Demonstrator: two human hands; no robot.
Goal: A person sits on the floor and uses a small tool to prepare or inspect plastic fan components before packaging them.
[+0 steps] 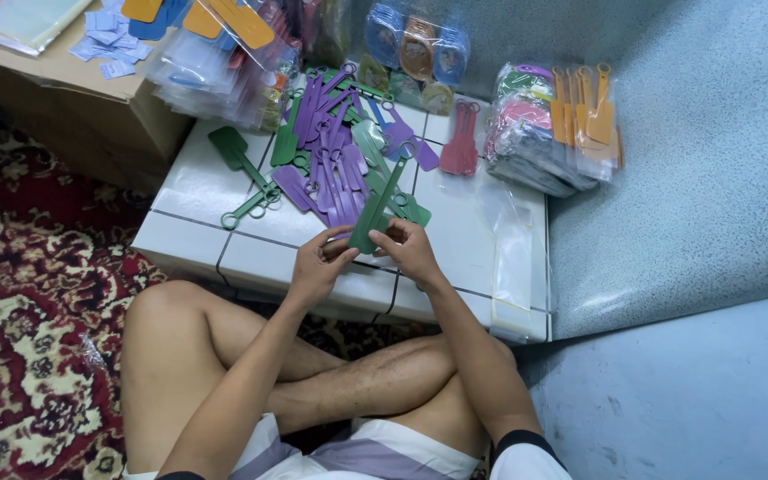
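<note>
Hands: I see my left hand (320,262) and right hand (409,250) pinched on a green plastic paddle (377,206). Fingers narrow, gripping its lower end above the white tiled table (197,191).

Hands: left hand (317,264) and right hand (411,249) both grip the lower end of one green plastic paddle (375,209), frame centre; its ring end points up-right.
Surface: white tiled platform (197,191), person seated cross-legged before it.
Pile: purple and green paddles (331,151) heaped just above the hands.
Upper right: bagged orange paddles (580,116); red paddles (462,138) beside them.
Upper left: cardboard box (73,89).
Lower left: patterned red carpet (28,347).
Right of hands: clear plastic bag (513,258), flat on the tiles.
</note>
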